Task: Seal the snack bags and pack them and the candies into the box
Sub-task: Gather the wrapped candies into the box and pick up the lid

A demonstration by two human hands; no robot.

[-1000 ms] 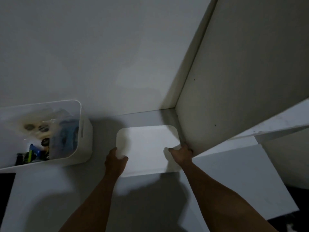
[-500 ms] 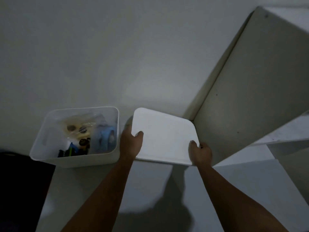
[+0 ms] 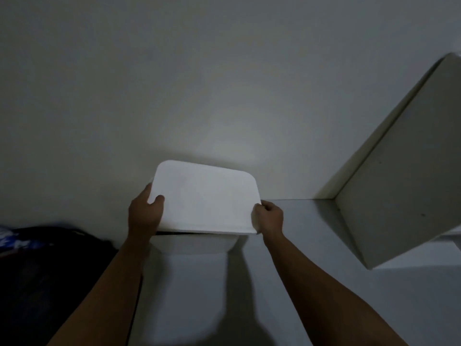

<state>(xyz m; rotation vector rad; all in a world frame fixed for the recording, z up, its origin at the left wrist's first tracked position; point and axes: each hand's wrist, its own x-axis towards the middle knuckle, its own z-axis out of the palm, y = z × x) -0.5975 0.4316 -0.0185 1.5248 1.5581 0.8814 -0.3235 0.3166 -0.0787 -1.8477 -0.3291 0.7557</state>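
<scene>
- Head view takes in a pale wall (image 3: 199, 83) filling the far side, with a white table (image 3: 299, 245) running beneath it.
- At the right, a big white cabinet panel (image 3: 399, 183) stands on the table, tilted in this wide lens.
- Dark clutter (image 3: 50, 258) sits off the table's left edge; too dim to name.
- Near the middle, the white box (image 3: 199, 243) stands on the table close to the wall, only its near wall showing under the lid.
- Over it, the lid (image 3: 204, 198) hangs flat and slightly raised, a dark gap at its near edge, so it looks not yet seated.
- Left hand (image 3: 144, 213) grips the lid's left edge, thumb on top; right hand (image 3: 268, 216) pinches the near right corner.
- My guess: the lid is light, stiff, smooth plastic, best held at opposite edges and pressed down at the corners.
</scene>
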